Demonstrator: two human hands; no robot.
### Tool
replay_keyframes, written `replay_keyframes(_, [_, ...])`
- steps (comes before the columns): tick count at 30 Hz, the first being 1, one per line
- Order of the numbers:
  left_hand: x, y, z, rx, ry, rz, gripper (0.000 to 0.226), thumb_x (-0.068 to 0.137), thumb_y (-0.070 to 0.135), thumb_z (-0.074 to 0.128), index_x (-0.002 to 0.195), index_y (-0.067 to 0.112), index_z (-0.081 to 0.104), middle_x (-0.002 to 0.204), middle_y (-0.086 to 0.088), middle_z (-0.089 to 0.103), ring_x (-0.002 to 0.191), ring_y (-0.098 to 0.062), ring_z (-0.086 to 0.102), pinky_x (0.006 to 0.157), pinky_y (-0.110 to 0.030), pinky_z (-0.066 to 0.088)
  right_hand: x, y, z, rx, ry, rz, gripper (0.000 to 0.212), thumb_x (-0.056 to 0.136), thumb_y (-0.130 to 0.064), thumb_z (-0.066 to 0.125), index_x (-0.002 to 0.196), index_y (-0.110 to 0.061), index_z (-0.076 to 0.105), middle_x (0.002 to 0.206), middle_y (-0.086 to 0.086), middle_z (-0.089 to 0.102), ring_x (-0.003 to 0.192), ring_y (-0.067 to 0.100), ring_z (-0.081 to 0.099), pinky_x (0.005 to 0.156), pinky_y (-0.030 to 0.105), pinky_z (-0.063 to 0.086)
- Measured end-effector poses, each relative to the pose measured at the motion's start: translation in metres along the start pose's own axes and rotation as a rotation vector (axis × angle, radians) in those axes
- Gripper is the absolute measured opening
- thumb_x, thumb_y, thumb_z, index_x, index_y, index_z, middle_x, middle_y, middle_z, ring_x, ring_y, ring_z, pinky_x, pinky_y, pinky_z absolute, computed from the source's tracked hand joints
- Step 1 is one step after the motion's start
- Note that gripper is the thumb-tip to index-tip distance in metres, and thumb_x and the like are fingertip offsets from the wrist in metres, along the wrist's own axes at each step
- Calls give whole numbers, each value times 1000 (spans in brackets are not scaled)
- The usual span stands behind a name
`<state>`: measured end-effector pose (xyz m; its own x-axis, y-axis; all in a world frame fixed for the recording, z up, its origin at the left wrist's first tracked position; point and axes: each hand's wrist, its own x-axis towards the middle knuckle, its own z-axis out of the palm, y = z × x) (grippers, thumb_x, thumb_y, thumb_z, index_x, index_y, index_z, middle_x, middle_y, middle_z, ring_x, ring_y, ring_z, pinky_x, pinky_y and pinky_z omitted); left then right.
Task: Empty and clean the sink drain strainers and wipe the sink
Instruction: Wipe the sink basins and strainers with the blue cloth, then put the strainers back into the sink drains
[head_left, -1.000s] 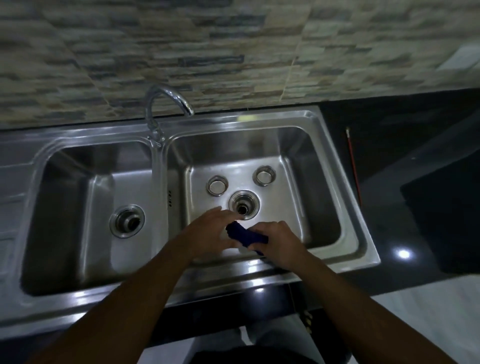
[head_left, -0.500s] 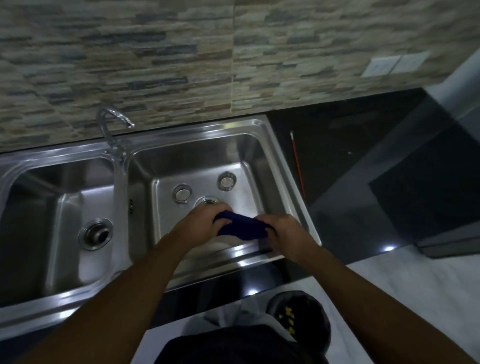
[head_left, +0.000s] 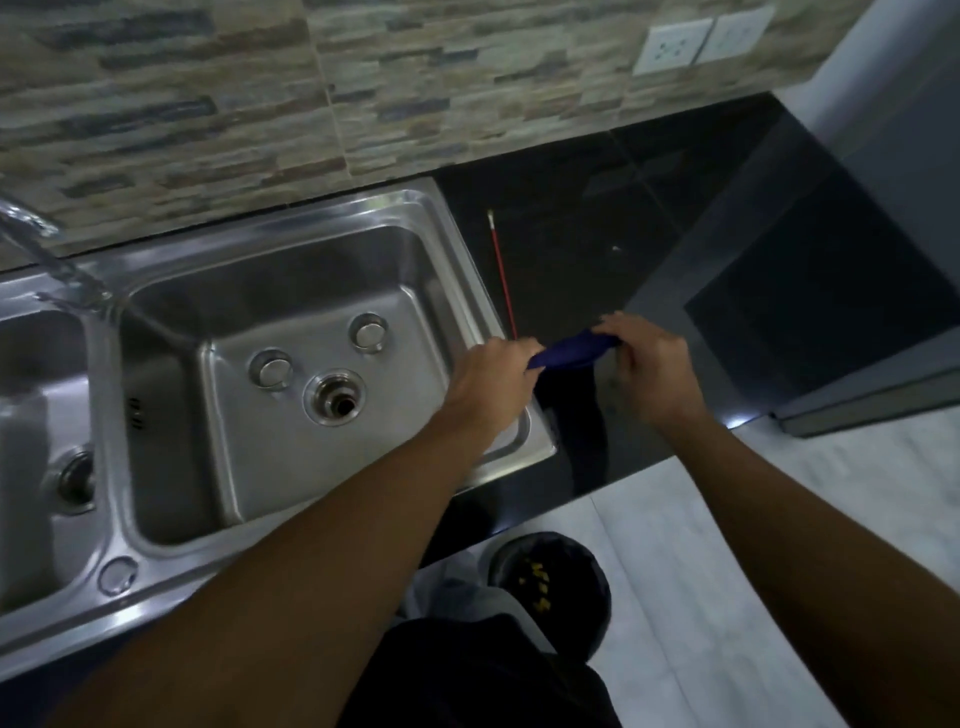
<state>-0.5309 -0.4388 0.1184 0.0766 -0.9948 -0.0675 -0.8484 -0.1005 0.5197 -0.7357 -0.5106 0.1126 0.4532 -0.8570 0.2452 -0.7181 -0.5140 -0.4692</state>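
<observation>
Blue cloth (head_left: 574, 352) stretched taut between two hands, held over the black counter (head_left: 587, 249) just right of the right basin (head_left: 311, 291), clear of the steel. Left hand (head_left: 493, 387) closed, pinching the cloth's left end above the basin's right rim. Right hand (head_left: 649, 371) closed, fingertips pinching the other end, further right of the basin. Two-ended grip probably for wringing or folding before wiping; held off the basin likely to keep drips or folds away from the strainers.

Two strainers (head_left: 272, 369) (head_left: 370, 332) sitting loose on the basin floor, behind the open drain (head_left: 335, 397), not touching it. Apparently lifted out so the drain and floor stay reachable. Cleanliness of strainers not discernible.

Thin red rod (head_left: 501, 270) lying on counter just right of the basin, untouched. Left basin drain (head_left: 75, 475) partly visible, strainer state there unclear.

Judgement: wiping stage near; strainers not yet reseated.
</observation>
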Motion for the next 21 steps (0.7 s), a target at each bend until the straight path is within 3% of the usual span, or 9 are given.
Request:
replay_keyframes(3, [0, 7, 27, 140, -154, 75, 34, 99, 44, 54, 122, 23, 66, 115, -7, 72, 107, -31, 67, 89, -40, 53, -24, 23, -1, -5, -170, 52, 44, 78, 24, 58, 115, 3, 71, 133, 23, 63, 132, 39, 55, 118, 58, 33])
replay_keyframes(5, [-12, 3, 46, 244, -245, 189, 52, 97, 59, 49, 122, 17, 69, 129, -7, 68, 121, -28, 63, 102, -41, 48, -47, 28, 3, -3, -371, 161, 47, 81, 14, 59, 125, -1, 67, 145, 19, 55, 142, 35, 46, 122, 52, 30])
replay_keyframes(6, [-19, 0, 54, 254, -213, 247, 56, 98, 59, 49, 119, 13, 72, 132, -9, 67, 125, -27, 61, 107, -42, 45, -60, 27, 7, 10, -406, 219, 49, 83, 8, 60, 131, -3, 64, 150, 16, 51, 145, 32, 42, 123, 48, 30])
replay_keyframes(8, [-28, -8, 69, 199, -92, 283, 50, 100, 47, 51, 119, 5, 72, 135, -15, 65, 130, -30, 59, 114, -44, 41, -78, 22, 16, 55, -342, 301, 55, 86, -2, 62, 140, -6, 56, 155, 13, 45, 149, 27, 36, 126, 41, 26])
replay_keyframes(9, [-28, -10, 74, 192, -57, 268, 50, 102, 43, 49, 128, 5, 67, 142, -16, 60, 135, -30, 55, 118, -46, 37, -81, 19, 21, 68, -294, 317, 56, 88, -6, 62, 143, -9, 52, 158, 12, 42, 151, 25, 32, 126, 38, 22])
replay_keyframes(12, [-25, -13, 85, 294, -177, 197, 62, 107, 44, 28, 156, 8, 32, 166, -12, 27, 154, -27, 24, 128, -45, 15, -74, 13, 42, 25, -257, 298, 62, 97, -20, 57, 155, -10, 35, 167, 9, 23, 157, 23, 11, 128, 39, 9])
replay_keyframes(15, [-20, -13, 92, 383, -248, 165, 66, 107, 46, 18, 161, 8, 12, 170, -11, 8, 158, -24, 7, 129, -45, 2, -60, 13, 64, -131, -333, 297, 69, 107, -41, 35, 162, -9, 9, 170, 10, 0, 158, 24, -5, 126, 37, -6])
replay_keyframes(21, [-9, -7, 99, 387, -266, 105, 68, 106, 45, 15, 160, 8, -2, 170, -11, -6, 159, -24, -2, 129, -45, 0, -51, 29, 71, -281, -372, 250, 71, 108, -50, 20, 162, -10, -2, 170, 10, -9, 157, 25, -8, 127, 40, -3])
